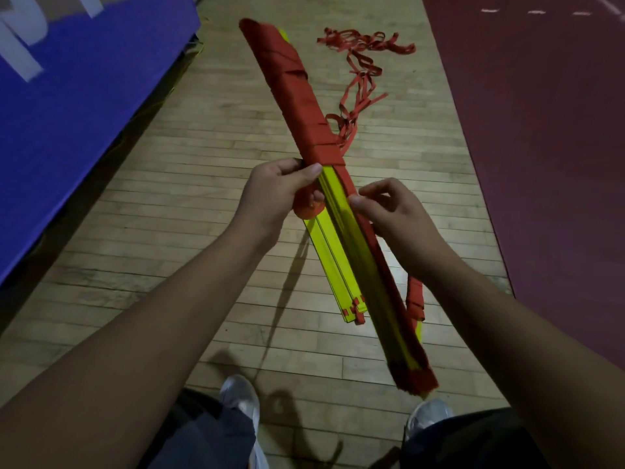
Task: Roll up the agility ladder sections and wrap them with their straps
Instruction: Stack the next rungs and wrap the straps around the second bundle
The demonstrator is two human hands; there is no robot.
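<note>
A long bundle of stacked yellow ladder rungs (341,245) slants across the middle of the view, held above the floor. Its far half is wound in red strap (297,89). My left hand (280,192) grips the bundle at the edge of the wound part, thumb on top, with a small red roll of strap against its palm. My right hand (389,211) pinches the red strap running along the bundle's right edge. A second, shorter stack of yellow rungs (338,275) lies on the floor below.
A loose tangle of red straps (362,62) trails over the wooden floor behind the bundle. A blue padded wall panel (74,106) stands at left, a dark red mat (541,130) at right. My two light shoes (240,397) are at the bottom.
</note>
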